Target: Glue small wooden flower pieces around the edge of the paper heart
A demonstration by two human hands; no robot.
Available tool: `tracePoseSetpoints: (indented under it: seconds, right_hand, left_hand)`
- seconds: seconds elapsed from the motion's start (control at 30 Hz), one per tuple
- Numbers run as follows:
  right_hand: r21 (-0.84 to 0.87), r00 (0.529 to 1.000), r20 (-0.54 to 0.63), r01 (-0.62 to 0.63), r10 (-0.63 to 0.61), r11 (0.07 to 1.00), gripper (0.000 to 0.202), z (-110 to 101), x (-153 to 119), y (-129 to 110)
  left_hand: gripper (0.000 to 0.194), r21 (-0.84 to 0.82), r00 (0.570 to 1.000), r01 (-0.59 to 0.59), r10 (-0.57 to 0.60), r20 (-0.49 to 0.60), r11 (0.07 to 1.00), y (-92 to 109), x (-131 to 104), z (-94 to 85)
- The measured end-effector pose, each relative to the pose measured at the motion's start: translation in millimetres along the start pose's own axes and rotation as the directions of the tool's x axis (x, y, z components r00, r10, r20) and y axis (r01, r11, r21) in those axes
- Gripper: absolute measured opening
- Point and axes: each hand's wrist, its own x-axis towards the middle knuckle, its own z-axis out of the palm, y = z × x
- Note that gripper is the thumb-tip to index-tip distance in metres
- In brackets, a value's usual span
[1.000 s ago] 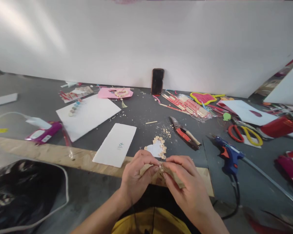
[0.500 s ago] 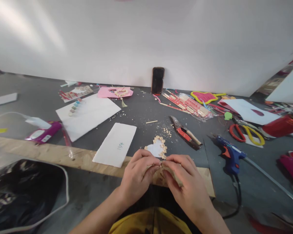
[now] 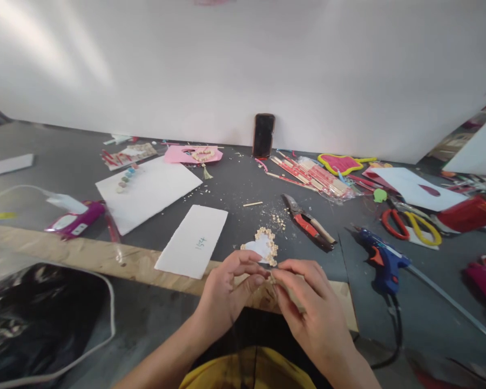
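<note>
My right hand point(image 3: 310, 294) pinches a tiny pale thing between thumb and fingertips, too small to name. Close against it, my left hand point(image 3: 229, 289) has its thumb and fingers curled together; whatever they hold is hidden. Just beyond my fingertips a white paper cut-out point(image 3: 257, 248) lies on the dark table, with small tan pieces point(image 3: 270, 235) set along its top and right edges. Loose pale bits point(image 3: 278, 220) are scattered behind it. To the right rest red-handled pruning shears point(image 3: 308, 222).
A blue glue gun point(image 3: 383, 259) with a long clear stick lies right, near scissors point(image 3: 407, 226) and a red can point(image 3: 470, 212). A phone point(image 3: 263, 135) leans on the wall. White card point(image 3: 192, 240) marked 154 and a purple device point(image 3: 76, 219) are left.
My left hand's fingers have loosened and drawn slightly apart from my right fingertips. My right hand keeps its pinch. The view has shifted a little.
</note>
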Motion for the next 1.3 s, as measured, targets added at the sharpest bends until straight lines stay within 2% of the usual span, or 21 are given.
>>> tracePoseSetpoints:
  seconds: [0.1, 0.33, 0.5, 0.83, 1.07, 1.3]
  right_hand:
    - [0.009, 1.000, 0.020, 0.017, -0.018, 1.000, 0.024, 0, 1, -2]
    - [0.054, 0.998, 0.051, 0.029, -0.031, 0.998, 0.025, 1, 3, -4]
    - [0.087, 0.998, 0.052, 0.022, -0.027, 0.996, 0.025, 1, 4, -5]
    - [0.088, 0.999, 0.008, 0.033, -0.033, 0.996, 0.026, 0, 3, -4]
    - [0.063, 0.999, 0.021, 0.033, -0.034, 0.997, 0.026, 4, 2, -3]
    - [0.049, 0.997, 0.023, -0.072, 0.071, 0.996, 0.032, 0, -2, 10]
  left_hand:
    - [0.025, -0.212, 0.986, 0.165, -0.162, 0.032, 0.963, 5, 2, 0.9]
    - [0.027, -0.454, 0.971, 0.239, -0.211, 0.113, 0.858, 4, 3, -0.9]
    - [0.027, -0.477, 0.970, 0.242, -0.200, 0.136, 0.845, 2, 3, -1.7]
    - [0.026, -0.488, 0.969, 0.247, -0.222, 0.110, 0.837, 4, 3, -0.6]
    - [0.034, -0.456, 0.961, 0.275, -0.235, 0.144, 0.846, 6, 3, -0.8]
    - [0.032, -0.445, 0.958, 0.279, -0.278, 0.070, 0.851, 3, 4, -6.1]
